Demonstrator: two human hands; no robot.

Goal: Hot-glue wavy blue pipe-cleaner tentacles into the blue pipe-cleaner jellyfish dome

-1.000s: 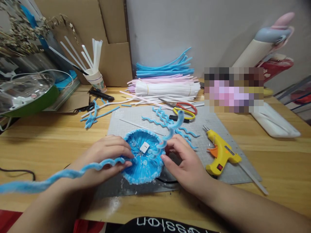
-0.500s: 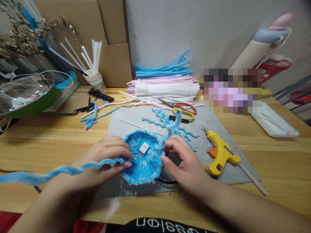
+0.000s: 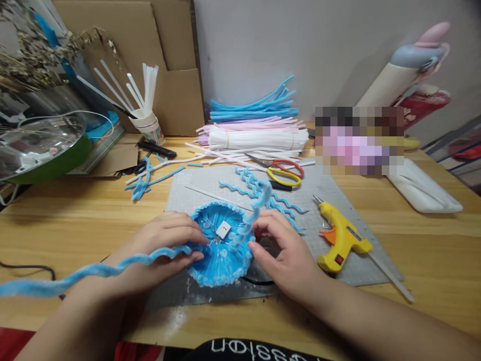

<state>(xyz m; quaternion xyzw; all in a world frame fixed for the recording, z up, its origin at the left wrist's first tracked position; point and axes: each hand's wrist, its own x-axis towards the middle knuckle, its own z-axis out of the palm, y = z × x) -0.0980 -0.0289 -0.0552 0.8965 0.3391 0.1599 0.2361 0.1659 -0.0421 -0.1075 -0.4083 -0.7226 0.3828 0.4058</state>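
Observation:
A blue, bowl-shaped piece made of pipe cleaners [image 3: 221, 268] lies hollow side up, with a small white block [image 3: 223, 229] at its middle. My left hand [image 3: 171, 240] is closed at its left rim, fingertips inside, pinching a wavy blue pipe cleaner [image 3: 108, 269] that stretches out to the left edge. On the opposite side my right hand [image 3: 283, 250] grips the rim between thumb and fingers. A second wavy pipe cleaner [image 3: 259, 203] rises from inside the bowl near that hand. Its lower end looks attached to the inner wall, though the join is unclear.
Several wavy blue pipe cleaners [image 3: 278, 203] and scissors [image 3: 284, 173] lie on the grey cutting mat [image 3: 361, 271]. A yellow glue gun [image 3: 343, 238] rests at right. Pipe cleaner bundles [image 3: 259, 138] are behind; a cup of glue sticks [image 3: 146, 123] stands at back left.
The raised wavy pipe cleaner's tip has shifted left and down. The free end of the left one has dipped slightly. Both hands keep nearly the same place on the bowl.

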